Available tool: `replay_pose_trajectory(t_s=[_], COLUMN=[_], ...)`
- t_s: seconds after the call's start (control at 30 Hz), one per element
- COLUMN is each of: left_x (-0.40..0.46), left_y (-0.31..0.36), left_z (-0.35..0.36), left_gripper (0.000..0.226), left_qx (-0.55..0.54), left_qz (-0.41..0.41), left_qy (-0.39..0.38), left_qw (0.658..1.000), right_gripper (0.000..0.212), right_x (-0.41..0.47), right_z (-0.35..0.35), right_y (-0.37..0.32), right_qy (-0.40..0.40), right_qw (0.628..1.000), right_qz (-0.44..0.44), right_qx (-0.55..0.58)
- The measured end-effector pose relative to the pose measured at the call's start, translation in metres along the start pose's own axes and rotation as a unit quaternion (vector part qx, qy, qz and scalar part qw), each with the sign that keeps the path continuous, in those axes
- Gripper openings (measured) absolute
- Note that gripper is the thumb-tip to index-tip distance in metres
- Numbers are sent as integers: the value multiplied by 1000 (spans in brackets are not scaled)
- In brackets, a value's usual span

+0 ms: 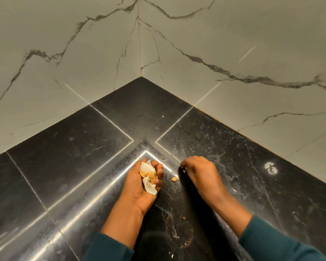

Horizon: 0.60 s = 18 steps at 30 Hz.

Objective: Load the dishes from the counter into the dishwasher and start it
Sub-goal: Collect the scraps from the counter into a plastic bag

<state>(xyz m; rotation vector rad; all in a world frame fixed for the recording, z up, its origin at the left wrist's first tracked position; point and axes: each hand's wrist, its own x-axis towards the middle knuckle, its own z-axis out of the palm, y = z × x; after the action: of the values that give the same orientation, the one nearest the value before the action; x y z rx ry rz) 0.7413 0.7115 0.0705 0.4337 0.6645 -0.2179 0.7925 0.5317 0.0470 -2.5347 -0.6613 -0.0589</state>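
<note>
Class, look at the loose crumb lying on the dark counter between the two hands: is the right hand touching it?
Apart. The head view shows dark counter between the crumb and the right hand.

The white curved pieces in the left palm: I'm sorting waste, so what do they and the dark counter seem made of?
The white curved pieces cupped in the left hand look like eggshell, thin, matte and jagged-edged, though broken ceramic cannot be ruled out. The dark counter looks like polished black stone or stone-look tile: glossy reflections, pale veins and straight joint lines.
</note>
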Motion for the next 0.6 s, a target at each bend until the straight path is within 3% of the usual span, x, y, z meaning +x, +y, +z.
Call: replay_pose_trajectory(t_s=[0.1, 0.2, 0.27, 0.37, 0.43, 0.53, 0.6], left_x=[-3, -1, 2, 0, -5, -10, -8], left_y=[-13, -26, -34, -43, -46, -46, -42], left_z=[1, 5, 10, 17, 22, 28, 28], left_gripper=[34, 35, 31, 23, 31, 33, 28], left_qx=[-4, -24, -41, -28, -7, -28, -91], left_qz=[-24, -42, -37, -21, 2, 3, -27], left_qy=[17, 45, 63, 36, 16, -6, -16], left_qw=[1000, 998, 996, 999, 1000, 1000, 995], right_gripper=[20, 19, 20, 23, 20, 19, 20], right_x=[3, -8, -16, -23, -25, -27, -27], right_z=[-29, -60, -68, -61, -50, -42, -43], right_y=[-18, -53, -77, -94, -90, -83, -82], right_qy=[25, 2, -4, 20, 23, 6, 36], right_qw=[965, 931, 935, 966, 974, 980, 978], right_qz=[153, 119, 72, -21, -70, -90, -85], right_qx=[210, 346, 347, 259, 214, 178, 189])
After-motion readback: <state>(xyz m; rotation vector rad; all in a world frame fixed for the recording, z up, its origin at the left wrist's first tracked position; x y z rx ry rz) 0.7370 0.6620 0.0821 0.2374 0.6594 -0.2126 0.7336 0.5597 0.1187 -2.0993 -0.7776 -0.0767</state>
